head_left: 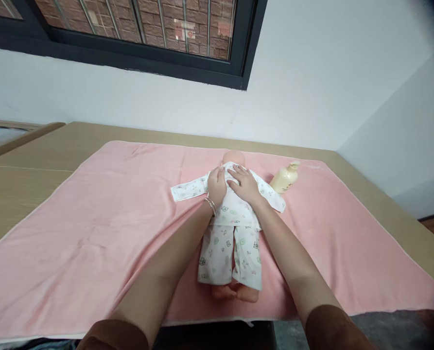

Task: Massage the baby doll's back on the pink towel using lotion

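Note:
A baby doll (234, 157) lies with its head toward the wall and its bare feet (246, 293) toward me. It is dressed in a white printed shirt (234, 214) and matching trousers (217, 255). Both shirt sleeves are stretched out to the sides. My left hand (217, 186), with bangles at the wrist, is closed on the shirt near the collar; its fingertips are hidden. Beside it, my right hand (246, 186) rests on the upper shirt with its fingers spread. A cream pump bottle (285, 180) lies tilted by the sleeve on the right.
A pink blanket (93, 233) with a pale edge covers most of the wooden table (30, 180). Behind the table is a white wall (293, 97) with a dark-framed window (217, 73). A wooden rail (30, 138) borders the far left.

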{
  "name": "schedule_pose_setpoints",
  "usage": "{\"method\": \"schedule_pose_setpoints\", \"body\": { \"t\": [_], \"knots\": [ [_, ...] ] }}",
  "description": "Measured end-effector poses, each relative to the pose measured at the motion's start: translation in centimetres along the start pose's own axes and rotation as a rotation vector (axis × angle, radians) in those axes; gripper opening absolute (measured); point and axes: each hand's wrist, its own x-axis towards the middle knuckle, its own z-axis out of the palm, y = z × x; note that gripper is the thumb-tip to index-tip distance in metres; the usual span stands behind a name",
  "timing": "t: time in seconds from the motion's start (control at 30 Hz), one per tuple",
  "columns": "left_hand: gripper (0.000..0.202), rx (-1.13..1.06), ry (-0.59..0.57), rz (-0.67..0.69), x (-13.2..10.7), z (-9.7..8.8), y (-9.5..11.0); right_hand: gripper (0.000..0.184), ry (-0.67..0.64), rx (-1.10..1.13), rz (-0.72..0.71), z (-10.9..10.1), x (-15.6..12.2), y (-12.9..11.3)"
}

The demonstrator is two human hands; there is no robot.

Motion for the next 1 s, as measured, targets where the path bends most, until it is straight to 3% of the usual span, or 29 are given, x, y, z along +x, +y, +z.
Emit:
{"method": "schedule_pose_setpoints", "body": {
  "t": [0.13,0.3,0.57,0.73,1.0],
  "knots": [
    [0.041,0.000,-0.006,0.052,0.1,0.1,-0.3,0.035,0.154,0.108,0.005,0.9,-0.5,0.6],
    [0.043,0.114,-0.089,0.162,0.2,-0.1,0.1,0.037,0.272,0.162,0.068,1.4,-1.0,0.4],
    [0.042,0.366,-0.267,0.237,0.4,-0.5,0.1,0.047,0.191,0.019,0.179,1.2,-0.8,0.5],
    [0.050,0.396,-0.258,0.193,0.2,-0.6,0.0,0.052,0.125,-0.085,0.252,1.1,-0.6,0.3],
    [0.066,0.346,-0.218,0.186,0.2,-0.5,-0.3,0.055,0.103,-0.118,0.229,1.1,-0.5,0.5]
  ]
}}
